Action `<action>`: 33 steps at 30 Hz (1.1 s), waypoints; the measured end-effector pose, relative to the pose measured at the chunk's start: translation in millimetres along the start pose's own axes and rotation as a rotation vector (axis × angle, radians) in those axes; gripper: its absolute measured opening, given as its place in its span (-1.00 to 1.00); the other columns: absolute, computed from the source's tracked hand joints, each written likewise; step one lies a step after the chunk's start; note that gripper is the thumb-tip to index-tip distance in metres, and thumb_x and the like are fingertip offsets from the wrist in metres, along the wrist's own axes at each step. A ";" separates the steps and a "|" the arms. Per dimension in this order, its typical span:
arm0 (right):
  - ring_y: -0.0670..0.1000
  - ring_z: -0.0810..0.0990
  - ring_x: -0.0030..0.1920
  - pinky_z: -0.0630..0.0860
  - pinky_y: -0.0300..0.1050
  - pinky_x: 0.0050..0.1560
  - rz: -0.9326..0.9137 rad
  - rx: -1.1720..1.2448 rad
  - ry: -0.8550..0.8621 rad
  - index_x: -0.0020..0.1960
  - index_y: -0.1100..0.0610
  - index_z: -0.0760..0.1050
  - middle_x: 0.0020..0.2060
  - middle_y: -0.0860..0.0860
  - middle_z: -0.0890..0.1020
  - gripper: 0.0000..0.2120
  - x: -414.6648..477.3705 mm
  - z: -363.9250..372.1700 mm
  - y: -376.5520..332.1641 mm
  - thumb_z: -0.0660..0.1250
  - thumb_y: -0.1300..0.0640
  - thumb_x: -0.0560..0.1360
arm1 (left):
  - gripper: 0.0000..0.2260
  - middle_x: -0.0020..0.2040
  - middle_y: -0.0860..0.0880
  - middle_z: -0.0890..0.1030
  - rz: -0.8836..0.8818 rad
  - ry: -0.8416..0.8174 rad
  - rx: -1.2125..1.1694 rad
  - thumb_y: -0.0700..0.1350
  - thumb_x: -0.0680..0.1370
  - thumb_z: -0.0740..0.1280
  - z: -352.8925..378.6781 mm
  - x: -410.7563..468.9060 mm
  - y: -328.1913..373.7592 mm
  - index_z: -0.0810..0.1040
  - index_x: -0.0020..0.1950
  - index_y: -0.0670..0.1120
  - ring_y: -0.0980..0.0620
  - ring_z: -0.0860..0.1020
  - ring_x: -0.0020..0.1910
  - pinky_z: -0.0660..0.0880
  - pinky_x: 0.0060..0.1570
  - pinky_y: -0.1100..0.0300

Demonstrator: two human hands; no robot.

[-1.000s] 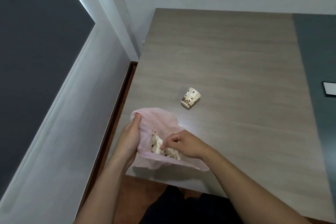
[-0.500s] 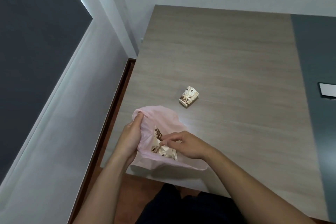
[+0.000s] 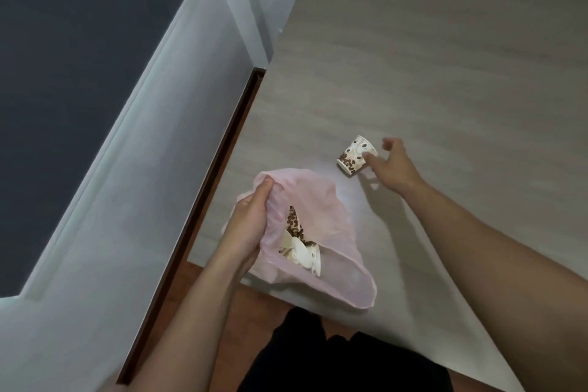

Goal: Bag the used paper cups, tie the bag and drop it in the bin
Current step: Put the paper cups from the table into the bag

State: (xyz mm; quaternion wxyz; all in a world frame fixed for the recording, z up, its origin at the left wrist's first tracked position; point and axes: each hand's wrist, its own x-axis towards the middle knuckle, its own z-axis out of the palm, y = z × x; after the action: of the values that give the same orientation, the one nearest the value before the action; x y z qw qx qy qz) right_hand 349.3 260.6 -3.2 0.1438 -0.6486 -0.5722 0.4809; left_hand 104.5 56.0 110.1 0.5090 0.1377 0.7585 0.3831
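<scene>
At the left, the left hand (image 3: 249,226) is closed on the rim of the pink bag (image 3: 321,216), holding its mouth open at the near edge of the table (image 3: 445,73). Crumpled bagged cups (image 3: 300,247) lie inside. To the right, one loose cup (image 3: 354,156) lies on its side on the table, apart from the bag. Its long axis runs diagonally, mouth toward the bag and near-left, base toward far-right. The right hand (image 3: 393,165) is spread wide at the cup's base end, one fingertip touching it, no grasp closed.

Judgement: the bagging step is in hand. The next move calls for closing the fingers round the cup and carrying it to the open mouth. Tying and binning remain; no bin is visible.
</scene>
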 end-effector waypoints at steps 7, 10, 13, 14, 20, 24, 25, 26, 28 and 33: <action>0.24 0.65 0.41 0.52 0.07 0.48 0.116 -0.117 -0.121 0.61 0.20 0.42 0.44 0.22 0.64 -0.36 32.1 8.2 3.7 0.55 0.02 0.63 | -0.57 -0.16 0.12 0.84 0.037 0.052 0.081 0.27 0.75 0.29 3.2 7.7 -6.6 0.81 0.01 0.01 0.25 0.79 -0.19 0.59 -0.31 0.39; 0.16 0.69 0.11 0.58 0.05 0.28 0.119 -0.026 -0.115 0.36 0.25 0.67 0.26 0.28 0.74 -0.68 22.8 12.5 16.4 0.51 0.12 0.66 | -0.57 -0.03 0.07 0.86 0.032 0.018 0.059 0.31 0.71 0.30 -2.9 6.2 -6.4 0.84 0.07 0.07 0.17 0.82 -0.06 0.63 -0.19 0.31; 0.13 0.64 -0.02 0.63 0.13 0.17 0.119 0.246 -0.148 0.28 0.25 0.69 0.14 0.32 0.75 -0.78 -2.4 5.1 23.1 0.47 0.17 0.69 | -0.63 -0.04 0.08 0.86 0.043 0.018 0.007 0.36 0.68 0.28 -5.0 8.4 -7.8 0.84 -0.05 0.30 0.17 0.83 -0.07 0.67 -0.20 0.28; 0.11 0.65 -0.04 0.64 0.14 0.18 0.115 0.357 -0.170 0.24 0.21 0.70 0.09 0.29 0.75 -0.82 -15.6 -2.4 23.7 0.48 0.16 0.69 | -0.62 -0.03 0.09 0.86 0.039 0.013 -0.022 0.41 0.66 0.27 -3.8 6.0 -3.6 0.84 -0.06 0.33 0.17 0.83 -0.04 0.69 -0.17 0.27; 0.08 0.71 -0.04 0.63 0.09 0.35 0.109 0.591 -0.508 0.00 0.06 0.73 -0.08 0.16 0.72 -0.69 -101.2 -40.2 26.7 0.71 -0.08 0.42 | -0.40 0.05 0.04 0.86 0.116 -0.046 0.115 0.52 0.65 0.11 9.6 -9.5 10.9 0.83 0.10 0.22 0.07 0.82 0.08 0.67 0.20 -0.05; 0.09 0.77 0.01 0.66 0.11 0.38 0.025 0.436 -0.698 -0.07 0.10 0.67 -0.05 0.17 0.74 -0.73 -148.7 -35.1 6.1 0.68 -0.03 0.47 | -0.28 -0.08 -0.13 0.83 0.211 -0.021 0.283 0.43 0.75 0.04 14.2 -20.9 21.0 0.80 0.06 -0.06 -0.15 0.80 -0.01 0.67 0.04 -0.07; 0.09 0.77 0.03 0.68 0.10 0.37 -0.015 0.393 -0.730 -0.06 0.11 0.67 -0.03 0.16 0.75 -0.79 -156.7 -32.1 -2.1 0.63 0.02 0.53 | -0.32 -0.09 -0.09 0.82 0.230 -0.015 0.293 0.40 0.77 0.04 15.3 -22.5 23.6 0.78 0.05 -0.04 -0.10 0.79 0.00 0.65 0.02 -0.04; 0.08 0.77 0.04 0.70 0.05 0.32 -0.057 0.352 -0.746 -0.04 0.12 0.68 -0.02 0.13 0.76 -0.85 -164.6 -29.2 -11.4 0.59 0.06 0.56 | -0.37 -0.09 -0.05 0.81 0.253 -0.013 0.292 0.37 0.78 0.05 16.4 -25.5 27.4 0.76 0.05 -0.02 -0.07 0.78 0.00 0.63 0.00 0.00; 0.03 0.76 0.02 0.70 -0.04 0.22 -0.142 0.281 -0.731 -0.03 0.11 0.70 -0.03 0.09 0.77 -0.90 -180.9 -23.3 -30.2 0.55 0.10 0.61 | -0.43 -0.09 0.00 0.80 0.329 -0.057 0.291 0.34 0.79 0.07 16.1 -33.2 34.8 0.76 0.16 0.01 -0.11 0.76 -0.05 0.58 -0.04 0.03; -0.02 0.64 -0.10 0.58 0.00 0.06 -0.344 0.037 -0.578 -0.06 0.17 0.60 -0.07 0.19 0.72 -0.82 -212.2 -5.6 -59.5 0.51 0.11 0.64 | -0.65 -0.37 0.04 0.60 0.633 -0.221 0.446 0.23 0.81 0.18 10.5 -43.8 52.8 0.66 0.50 0.32 -0.17 0.64 -0.31 0.41 -0.21 0.08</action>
State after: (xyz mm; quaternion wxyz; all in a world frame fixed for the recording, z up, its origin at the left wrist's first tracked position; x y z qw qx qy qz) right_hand 342.7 93.8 140.8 0.0661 -0.3766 -0.6815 0.6239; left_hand 123.6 69.7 175.4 0.4020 0.5119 0.6837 0.3300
